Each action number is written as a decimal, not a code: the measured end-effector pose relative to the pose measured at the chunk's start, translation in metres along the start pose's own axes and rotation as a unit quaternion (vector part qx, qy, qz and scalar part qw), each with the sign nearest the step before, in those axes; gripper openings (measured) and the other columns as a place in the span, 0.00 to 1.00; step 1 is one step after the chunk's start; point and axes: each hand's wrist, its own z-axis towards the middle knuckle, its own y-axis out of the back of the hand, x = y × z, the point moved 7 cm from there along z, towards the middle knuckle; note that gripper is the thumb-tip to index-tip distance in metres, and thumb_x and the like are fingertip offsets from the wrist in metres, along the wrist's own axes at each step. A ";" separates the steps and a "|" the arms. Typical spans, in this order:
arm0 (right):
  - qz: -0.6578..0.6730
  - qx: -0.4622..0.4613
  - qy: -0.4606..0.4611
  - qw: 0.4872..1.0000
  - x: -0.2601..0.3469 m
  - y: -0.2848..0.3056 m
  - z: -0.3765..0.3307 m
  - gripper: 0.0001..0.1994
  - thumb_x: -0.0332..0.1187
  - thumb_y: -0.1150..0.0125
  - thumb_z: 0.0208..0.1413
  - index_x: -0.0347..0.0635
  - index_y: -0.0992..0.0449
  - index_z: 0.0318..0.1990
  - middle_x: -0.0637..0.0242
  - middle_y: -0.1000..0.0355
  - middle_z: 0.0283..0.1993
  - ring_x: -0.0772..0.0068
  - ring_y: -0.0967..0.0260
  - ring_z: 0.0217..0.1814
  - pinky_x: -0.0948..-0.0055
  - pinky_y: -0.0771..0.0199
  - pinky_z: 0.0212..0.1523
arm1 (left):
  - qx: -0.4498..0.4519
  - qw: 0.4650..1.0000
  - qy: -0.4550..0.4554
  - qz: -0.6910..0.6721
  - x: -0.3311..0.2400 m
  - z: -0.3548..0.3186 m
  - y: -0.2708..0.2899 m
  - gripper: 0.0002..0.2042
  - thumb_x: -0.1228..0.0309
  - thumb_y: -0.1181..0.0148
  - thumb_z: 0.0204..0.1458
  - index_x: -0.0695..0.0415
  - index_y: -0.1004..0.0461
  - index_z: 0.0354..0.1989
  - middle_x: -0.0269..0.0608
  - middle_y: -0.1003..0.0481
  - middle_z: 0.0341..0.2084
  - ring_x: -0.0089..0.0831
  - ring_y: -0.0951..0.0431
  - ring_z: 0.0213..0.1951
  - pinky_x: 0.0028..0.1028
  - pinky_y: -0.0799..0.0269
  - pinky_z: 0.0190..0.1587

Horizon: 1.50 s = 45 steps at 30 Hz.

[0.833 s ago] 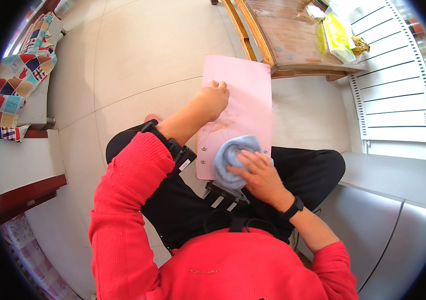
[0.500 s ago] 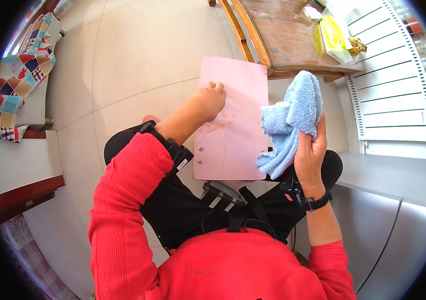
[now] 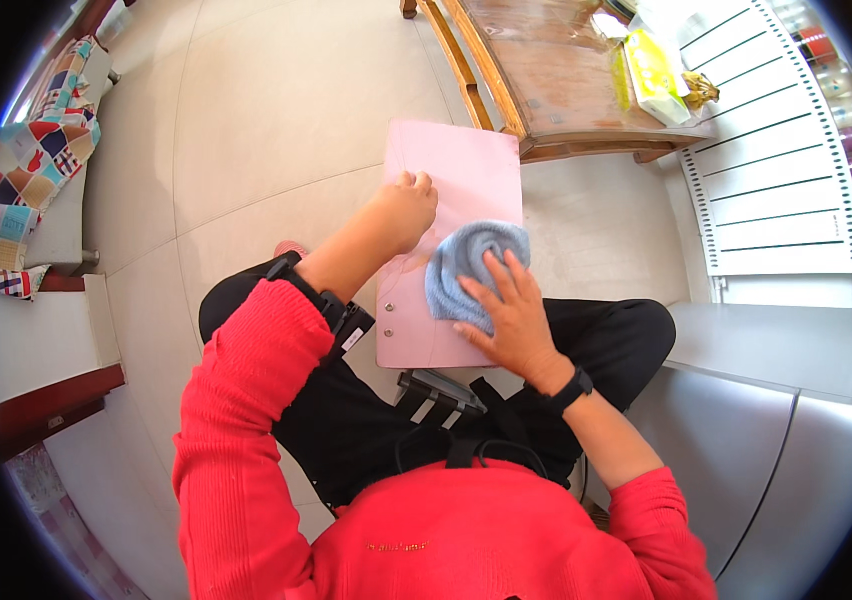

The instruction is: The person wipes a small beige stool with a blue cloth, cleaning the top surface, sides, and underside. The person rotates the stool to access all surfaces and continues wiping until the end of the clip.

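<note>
A pink board with small metal rivets along its lower left side stands out in front of me between my knees. My left hand is closed at its left edge, with bent fingers showing on the upper face; the thumb is hidden. On the middle of the board lies a bunched light blue towel. My right hand rests on the towel's right part, its fingers stretched and spread over the cloth.
A wooden table with a yellow tissue pack stands beyond the board at the right. A white radiator is farther right, above a grey cabinet. Patchwork cloth hangs at the far left.
My right hand has brought the towel left and down from the air onto the board, and its fingers have spread. My left hand stays at the board's edge.
</note>
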 end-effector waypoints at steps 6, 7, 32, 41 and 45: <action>0.023 0.055 0.063 0.996 0.037 -0.010 -0.041 0.29 0.45 0.28 0.47 0.63 0.28 0.60 0.59 0.42 0.71 0.47 0.50 0.74 0.43 0.47 0.69 | 0.031 0.999 0.006 -0.014 -0.001 -0.001 -0.002 0.32 0.79 0.35 0.40 0.69 0.36 0.59 0.60 0.39 0.63 0.53 0.34 0.62 0.39 0.26 0.56; 0.013 0.061 0.072 0.995 0.038 -0.010 -0.043 0.29 0.45 0.28 0.46 0.64 0.28 0.60 0.60 0.42 0.71 0.48 0.49 0.74 0.44 0.46 0.69 | 0.028 0.999 0.006 -0.017 -0.001 -0.001 -0.002 0.32 0.79 0.36 0.41 0.69 0.36 0.59 0.60 0.39 0.63 0.53 0.35 0.63 0.39 0.26 0.56; -0.011 0.030 0.050 0.998 -0.011 -0.015 0.016 0.28 0.44 0.33 0.52 0.59 0.30 0.62 0.57 0.46 0.73 0.48 0.53 0.75 0.42 0.50 0.71 | 0.044 0.999 0.007 0.013 -0.001 0.003 -0.004 0.39 0.69 0.27 0.39 0.68 0.38 0.62 0.61 0.39 0.64 0.54 0.35 0.63 0.40 0.27 0.58; 0.430 0.114 -0.022 0.895 -0.031 0.004 0.031 0.22 0.43 0.47 0.65 0.47 0.31 0.63 0.51 0.39 0.68 0.48 0.44 0.72 0.54 0.46 0.71 | 0.026 0.999 0.010 -0.015 0.000 0.000 0.003 0.40 0.68 0.26 0.37 0.65 0.37 0.62 0.57 0.39 0.64 0.50 0.36 0.64 0.40 0.26 0.56; 0.179 -0.026 -0.068 0.981 -0.106 0.037 0.059 0.19 0.38 0.49 0.64 0.40 0.30 0.59 0.50 0.27 0.56 0.47 0.29 0.59 0.58 0.29 0.57 | 0.020 0.998 -0.011 -0.061 0.001 -0.007 0.011 0.32 0.72 0.34 0.44 0.63 0.36 0.61 0.58 0.37 0.62 0.54 0.36 0.63 0.41 0.27 0.57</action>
